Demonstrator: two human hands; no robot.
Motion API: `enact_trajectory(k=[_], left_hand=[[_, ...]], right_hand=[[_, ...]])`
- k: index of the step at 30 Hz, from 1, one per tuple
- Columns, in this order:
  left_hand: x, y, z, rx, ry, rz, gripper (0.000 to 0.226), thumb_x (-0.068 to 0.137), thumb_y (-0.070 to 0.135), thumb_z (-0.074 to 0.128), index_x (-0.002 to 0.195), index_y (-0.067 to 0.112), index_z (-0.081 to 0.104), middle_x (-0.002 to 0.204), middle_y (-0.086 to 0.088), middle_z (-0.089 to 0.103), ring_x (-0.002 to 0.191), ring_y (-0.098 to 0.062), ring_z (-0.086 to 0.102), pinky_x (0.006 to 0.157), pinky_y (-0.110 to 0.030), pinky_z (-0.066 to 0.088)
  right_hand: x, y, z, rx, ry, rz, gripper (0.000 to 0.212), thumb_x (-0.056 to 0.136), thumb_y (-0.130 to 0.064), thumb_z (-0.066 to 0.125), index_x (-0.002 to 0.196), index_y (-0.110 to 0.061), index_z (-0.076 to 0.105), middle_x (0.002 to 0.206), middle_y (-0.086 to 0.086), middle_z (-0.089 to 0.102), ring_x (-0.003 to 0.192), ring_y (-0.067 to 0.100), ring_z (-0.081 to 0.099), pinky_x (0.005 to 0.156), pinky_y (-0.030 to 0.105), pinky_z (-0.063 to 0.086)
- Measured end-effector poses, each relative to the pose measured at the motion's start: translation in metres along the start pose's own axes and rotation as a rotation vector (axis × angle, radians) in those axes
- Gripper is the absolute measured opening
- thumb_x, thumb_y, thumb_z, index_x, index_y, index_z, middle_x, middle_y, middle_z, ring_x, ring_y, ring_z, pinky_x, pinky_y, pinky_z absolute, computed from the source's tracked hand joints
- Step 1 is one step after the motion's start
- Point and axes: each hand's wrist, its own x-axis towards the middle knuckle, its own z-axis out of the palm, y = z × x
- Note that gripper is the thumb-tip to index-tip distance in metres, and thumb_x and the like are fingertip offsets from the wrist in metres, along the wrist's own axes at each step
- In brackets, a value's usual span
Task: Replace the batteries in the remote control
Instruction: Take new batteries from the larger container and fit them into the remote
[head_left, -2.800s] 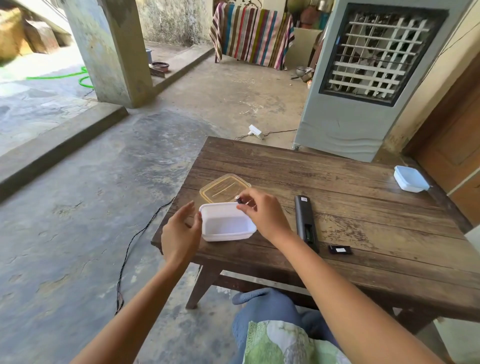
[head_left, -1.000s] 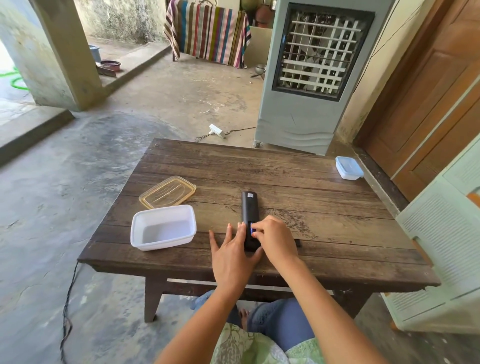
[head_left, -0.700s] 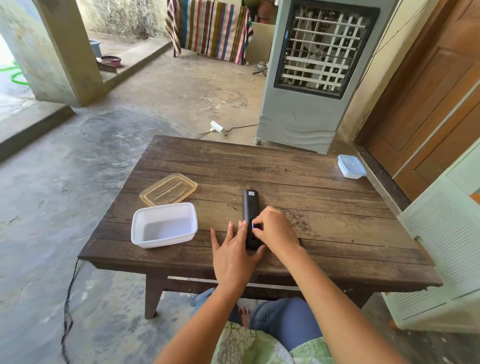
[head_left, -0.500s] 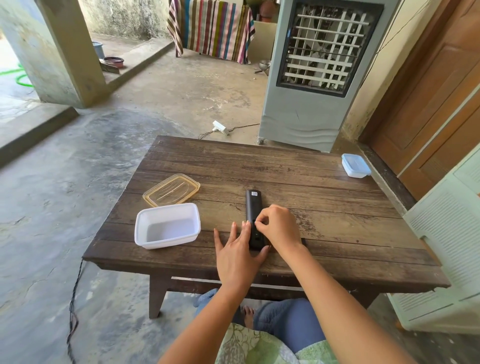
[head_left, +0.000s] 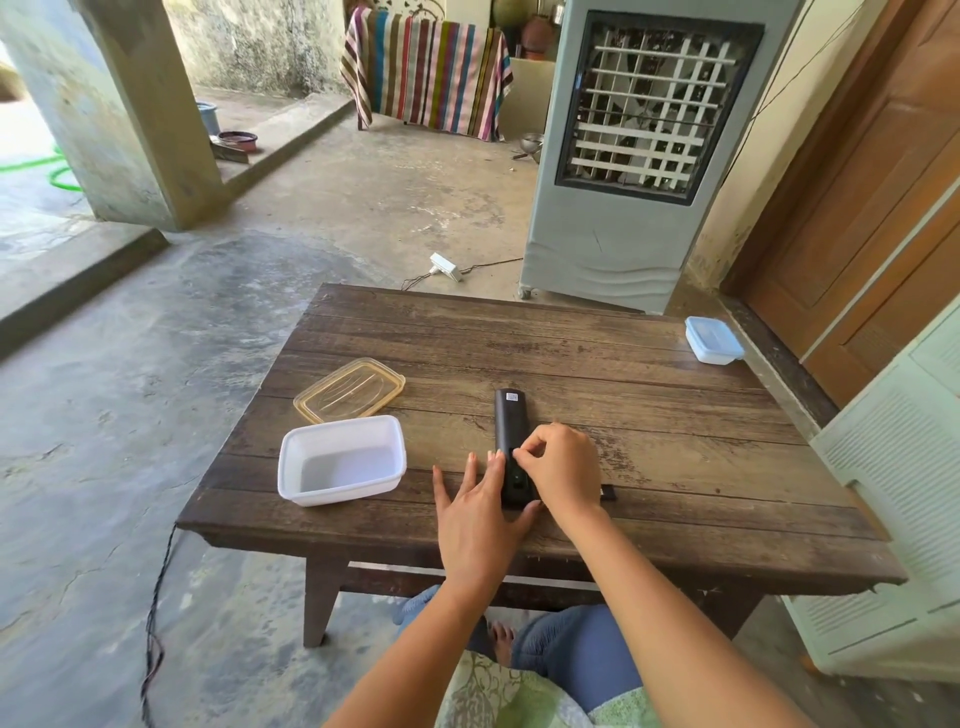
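A black remote control (head_left: 510, 422) lies back-up, lengthwise, near the front of the wooden table (head_left: 649, 395), its battery compartment open at the near end. My left hand (head_left: 475, 519) rests flat on the table with fingers spread, fingertips and thumb braced against the remote's left side and near end. My right hand (head_left: 563, 467) is over the compartment with thumb and forefinger pinched together on a small battery, which the fingertips mostly hide. The black battery cover (head_left: 609, 492) peeks out from behind my right wrist.
An open white plastic container (head_left: 340, 460) sits left of the remote, with its clear amber lid (head_left: 349, 389) behind it. A small blue-lidded box (head_left: 712, 340) stands at the table's far right edge. An air cooler (head_left: 639, 156) stands beyond the table.
My right hand went from the white container to the remote with a small blue battery. My left hand came across to brace the remote. In the last half second the pinch lowered into the compartment.
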Motion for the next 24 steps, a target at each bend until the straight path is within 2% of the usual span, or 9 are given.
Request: enact_trajectory(k=[4,7,10,13,15,16,20,22,24], left_hand=[[0.002,-0.002,-0.013,-0.063,-0.173,0.002,0.076,0.083,0.051,0.056,0.144,0.019,0.025,0.145,0.004,0.042,0.143,-0.018,0.019,0.115,-0.045,-0.007],[-0.001,-0.009,-0.032,-0.185,-0.256,0.007,0.074,0.085,0.037,0.059,0.146,0.02,0.02,0.15,0.003,0.032,0.142,-0.015,0.02,0.117,-0.035,0.006],[-0.013,-0.024,-0.058,-0.259,-0.098,0.056,0.058,0.086,0.012,0.055,0.139,0.029,0.038,0.14,0.006,0.047,0.129,-0.014,0.044,0.105,-0.024,0.033],[-0.019,-0.049,-0.082,-0.148,0.167,0.154,0.05,0.08,0.001,0.062,0.124,0.025,0.058,0.129,0.008,0.058,0.115,-0.018,0.056,0.093,-0.029,0.048],[-0.018,-0.072,-0.095,-0.082,0.281,0.09,0.05,0.074,0.006,0.071,0.122,0.019,0.06,0.128,0.002,0.06,0.115,-0.024,0.055,0.091,-0.037,0.051],[-0.016,-0.084,-0.102,-0.046,0.288,0.03,0.053,0.074,0.011,0.074,0.124,0.017,0.058,0.131,-0.001,0.057,0.119,-0.027,0.051,0.095,-0.041,0.048],[-0.015,-0.119,-0.122,0.046,0.134,-0.223,0.062,0.081,0.038,0.066,0.135,0.018,0.045,0.151,-0.01,0.03,0.138,-0.032,0.025,0.111,-0.042,0.026],[-0.016,-0.128,-0.126,0.012,0.067,-0.287,0.062,0.082,0.042,0.063,0.137,0.021,0.043,0.153,-0.007,0.023,0.138,-0.03,0.025,0.11,-0.04,0.028],[-0.018,-0.133,-0.128,-0.022,0.037,-0.296,0.06,0.081,0.041,0.065,0.135,0.02,0.047,0.152,-0.003,0.029,0.132,-0.029,0.037,0.102,-0.039,0.038]], right_hand=[[-0.001,0.002,-0.006,0.038,-0.049,0.001,0.008,0.08,-0.021,0.068,0.077,-0.015,0.073,0.081,0.001,0.073,0.075,0.015,0.065,0.063,0.023,0.048],[-0.008,-0.001,-0.009,0.02,-0.053,-0.016,0.009,0.082,-0.019,0.066,0.083,-0.016,0.074,0.085,0.001,0.073,0.077,0.016,0.066,0.062,0.022,0.048],[-0.014,-0.012,-0.007,0.053,-0.017,-0.086,0.009,0.082,-0.019,0.065,0.085,-0.016,0.073,0.089,0.001,0.073,0.078,0.015,0.065,0.064,0.026,0.052],[-0.016,-0.038,-0.003,0.176,-0.014,-0.189,0.008,0.082,-0.016,0.066,0.085,-0.013,0.073,0.089,0.002,0.072,0.076,0.01,0.063,0.067,0.022,0.053],[-0.015,-0.062,0.003,0.215,-0.083,-0.276,0.01,0.083,-0.012,0.066,0.089,-0.01,0.073,0.09,0.004,0.073,0.075,0.006,0.06,0.066,0.012,0.049],[-0.015,-0.075,0.007,0.215,-0.15,-0.316,0.012,0.083,-0.011,0.065,0.092,-0.01,0.073,0.093,0.005,0.073,0.076,0.006,0.06,0.068,0.011,0.047],[-0.016,-0.123,0.023,0.093,-0.477,-0.473,0.026,0.089,-0.002,0.05,0.101,-0.011,0.071,0.11,0.007,0.07,0.1,0.017,0.063,0.089,0.029,0.048],[-0.018,-0.138,0.031,-0.074,-0.6,-0.517,0.034,0.087,0.002,0.043,0.1,-0.014,0.07,0.115,0.007,0.066,0.105,0.022,0.059,0.089,0.032,0.046],[-0.019,-0.148,0.04,-0.226,-0.655,-0.523,0.031,0.086,0.0,0.045,0.1,-0.015,0.068,0.112,0.01,0.065,0.101,0.027,0.059,0.083,0.033,0.048]])
